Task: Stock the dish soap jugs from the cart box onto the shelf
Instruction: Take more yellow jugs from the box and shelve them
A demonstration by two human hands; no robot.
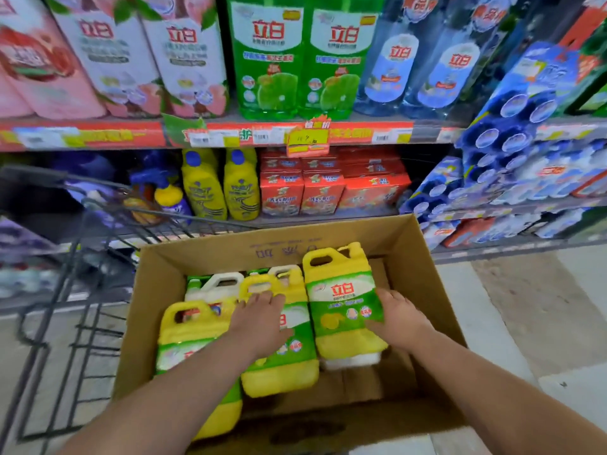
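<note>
An open cardboard box [423,277] on the cart holds several yellow dish soap jugs with green labels. My right hand [399,318] grips the right side of the rightmost jug [341,300], which is raised and tilted above the others. My left hand [262,318] lies flat on the middle jug [282,366], fingers stretched toward its handle. A third yellow jug [187,336] lies at the box's left, with a white jug [216,287] behind it. The shelf [230,134] stands just beyond the box.
A black wire cart [82,231] frames the box on the left. The lower shelf carries yellow bottles [220,188] and red cartons [315,188]. Blue multipacks [512,146] fill the racks at right. Pale floor [512,316] lies right of the box.
</note>
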